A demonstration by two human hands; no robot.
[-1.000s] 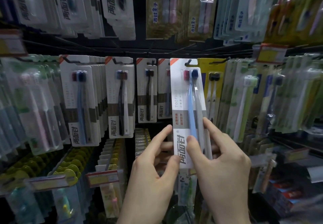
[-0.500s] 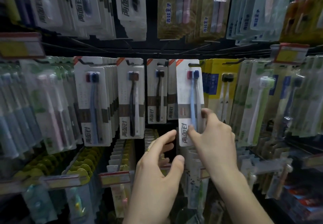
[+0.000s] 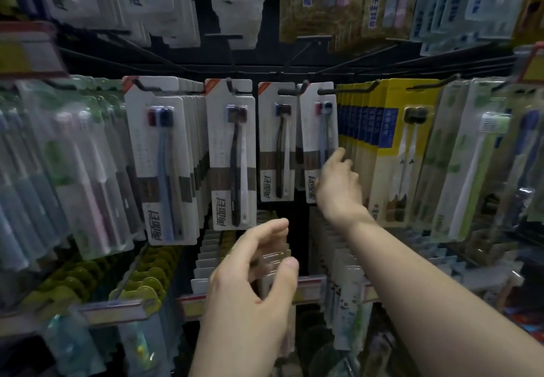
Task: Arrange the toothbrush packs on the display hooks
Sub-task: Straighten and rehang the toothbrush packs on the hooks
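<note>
Your right hand (image 3: 338, 185) has loosely spread fingers touching the hung toothbrush pack (image 3: 319, 129) beside the yellow packs (image 3: 379, 141); your left hand (image 3: 253, 273) hovers below, open and empty.

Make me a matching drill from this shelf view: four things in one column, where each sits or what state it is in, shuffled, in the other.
Things:
1. right hand
2. left hand
3. yellow packs
4. white pack with blue and red brushes

Places or states:
A. hanging just right of the white packs
B. open, holding nothing, low in front of the lower row
C. hanging on a hook, touched by fingers
D. reaching up against a hung pack

Pairs: 1-D, 2-B, 3-A, 4-C
</note>
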